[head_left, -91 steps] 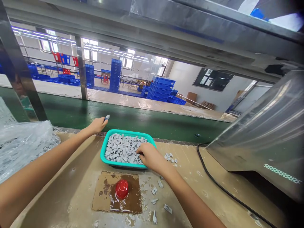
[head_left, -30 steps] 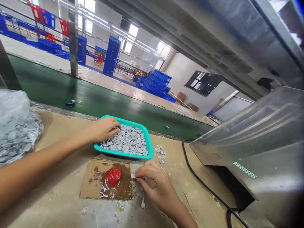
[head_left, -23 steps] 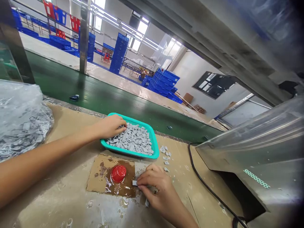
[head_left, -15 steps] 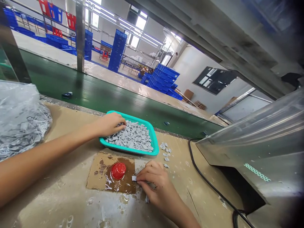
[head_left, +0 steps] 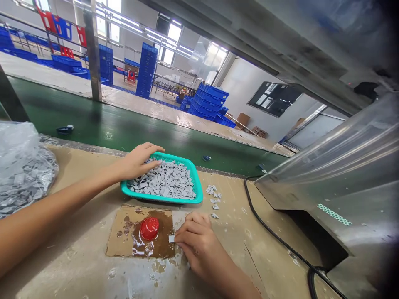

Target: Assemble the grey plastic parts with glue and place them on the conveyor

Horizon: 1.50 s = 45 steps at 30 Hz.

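Observation:
My left hand (head_left: 137, 162) is over the left side of a turquoise basket (head_left: 199, 193) full of small grey plastic pieces (head_left: 168, 180). Its thumb and fingers are apart, and I see nothing held between them. Lower down, my right hand (head_left: 198, 241) pinches one small pale grey plastic piece (head_left: 171, 238) between thumb and fingers. That piece sticks out leftward over the right edge of a wet cardboard sheet (head_left: 120, 243). On the cardboard sits a glossy red dome-shaped object (head_left: 149, 228), with clear liquid around it.
Several loose grey pieces (head_left: 215, 201) lie right of the basket. A clear plastic bag (head_left: 25, 166) of similar pieces stands at left. Behind runs a green conveyor belt (head_left: 140, 128) carrying small dark items. A black cable (head_left: 264, 226) and metal housing (head_left: 311, 178) are at right.
My left hand's fingers have spread apart and lifted from the grey pieces. My right hand keeps its pinch on the plastic piece. The view has shifted slightly, and dark items on the belt sit further left.

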Tool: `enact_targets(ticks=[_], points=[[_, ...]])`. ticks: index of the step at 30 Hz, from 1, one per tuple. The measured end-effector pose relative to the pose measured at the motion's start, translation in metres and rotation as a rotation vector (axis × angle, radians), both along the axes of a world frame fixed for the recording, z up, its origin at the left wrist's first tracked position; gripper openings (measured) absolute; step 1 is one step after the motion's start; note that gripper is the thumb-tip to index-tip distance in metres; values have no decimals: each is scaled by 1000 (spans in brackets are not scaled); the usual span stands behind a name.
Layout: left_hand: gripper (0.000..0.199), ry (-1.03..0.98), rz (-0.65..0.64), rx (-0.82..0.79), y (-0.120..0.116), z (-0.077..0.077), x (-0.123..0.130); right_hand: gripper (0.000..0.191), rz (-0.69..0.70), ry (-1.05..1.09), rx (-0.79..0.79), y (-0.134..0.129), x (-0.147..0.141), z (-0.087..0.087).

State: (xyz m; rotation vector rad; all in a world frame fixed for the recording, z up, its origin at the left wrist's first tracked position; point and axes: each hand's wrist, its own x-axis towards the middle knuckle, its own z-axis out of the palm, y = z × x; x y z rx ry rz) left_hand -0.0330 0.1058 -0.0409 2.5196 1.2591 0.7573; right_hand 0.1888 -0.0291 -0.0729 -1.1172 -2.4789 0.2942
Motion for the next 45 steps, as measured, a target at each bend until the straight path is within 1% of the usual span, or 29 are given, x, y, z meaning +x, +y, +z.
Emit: enact_targets(ticks=[2,5,8,11,13,15,17,18,20,21,23,25,27,28,30,32,33,34,35,37,38,39,41,43,45], points=[[41,-9,-1,7,10,7,9,19,-9,23,-13,-1,0,0],[40,143,-76,0,35,14,36,17,-31,39,1,-2,1,1],[41,267,-150,-34,67,17,80,13,-34,44,34,0,2,-5],[39,297,-182,-66,93,18,130,11,-28,81,113,7,4,-21],[34,286,-188,-83,103,19,159,12,-17,65,154,13,5,-35],[29,264,-185,-108,108,19,182,20,-45,-5,135,18,5,-45],[25,243,-169,-152,109,16,195,28,-132,-74,82,20,4,-51],[22,232,-158,-179,109,13,197,29,-187,-88,58,20,3,-51],[19,194,-130,-231,111,7,194,27,-240,-85,41,19,0,-49],[18,165,-115,-254,112,5,189,27,-228,-74,50,19,-1,-48],[18,88,-84,-297,116,4,174,27,-138,-68,90,18,-3,-44],[17,-6,-48,-338,119,11,156,27,-47,-63,134,17,-2,-38],[14,-125,-17,-375,114,23,136,19,-28,-12,138,13,0,-28],[14,-195,-8,-396,107,31,125,14,-41,36,115,10,2,-21],[21,-343,-7,-430,83,45,102,13,-71,155,4,2,5,-3],[25,-498,-39,-481,47,54,76,18,-70,289,-183,-3,7,17],[24,-580,-65,-521,27,57,64,19,-53,362,-286,-3,8,27],[24,-713,-114,-618,6,57,53,18,-25,431,-371,-2,9,36],[26,-795,-138,-706,-14,56,43,17,6,494,-440,1,9,45],[29,-917,-152,-848,-47,49,30,13,62,604,-509,10,8,60],[30,-950,-136,-883,-59,45,27,12,82,652,-515,16,7,67],[30,-974,-109,-889,-67,41,24,11,95,698,-504,22,5,73],[31,-994,-40,-854,-77,34,23,10,82,789,-457,33,-1,85],[32,-992,5,-811,-79,32,23,7,17,874,-405,41,-9,93],[33,-972,5,-795,-79,33,23,6,-80,928,-367,45,-18,95]])
